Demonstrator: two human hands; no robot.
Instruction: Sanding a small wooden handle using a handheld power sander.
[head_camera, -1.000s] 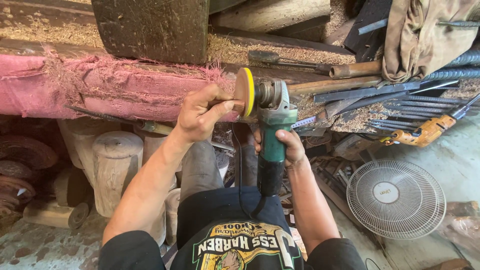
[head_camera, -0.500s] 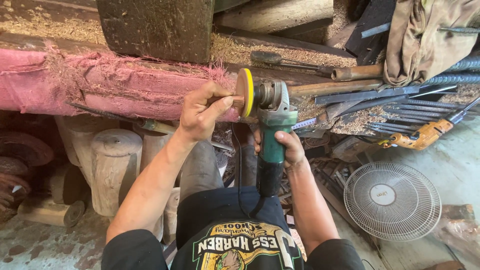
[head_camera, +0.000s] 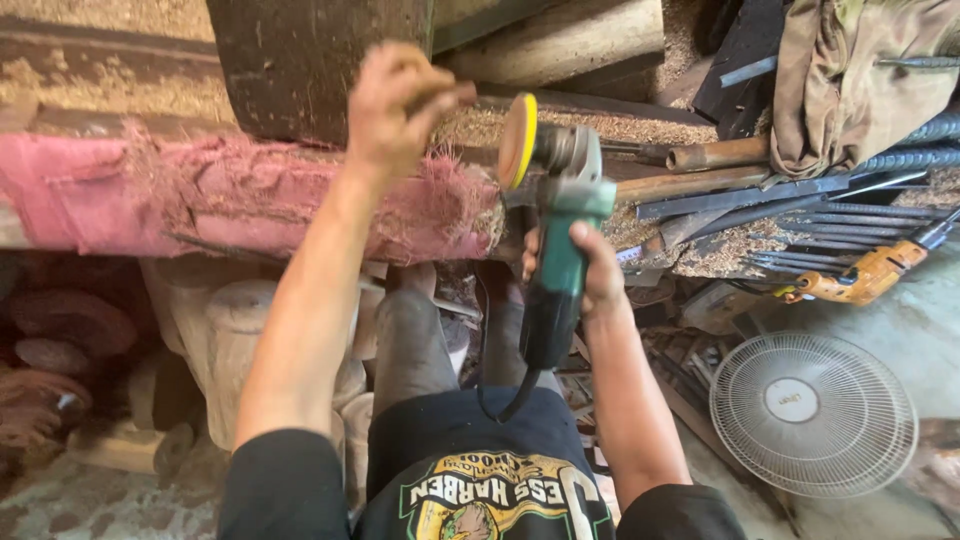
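Left hand (head_camera: 398, 105) is pinching a small wooden piece (head_camera: 455, 95), raised just left of the disc (head_camera: 517, 141) | right hand (head_camera: 590, 272) is gripping the grinder (head_camera: 562, 245) handle, fingers wrapped tight | 1 fan (head_camera: 812, 414) is lying lower right

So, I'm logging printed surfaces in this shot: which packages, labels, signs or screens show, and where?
Round label: hub of the white fan grille, lower right; pale disc, small dark print.
Shirt print: black shirt, bottom centre; yellow-green lettering around a picture.
No packages, signs or screens.

open gap between hands; dark timber block (head_camera: 320, 60) crowds above.
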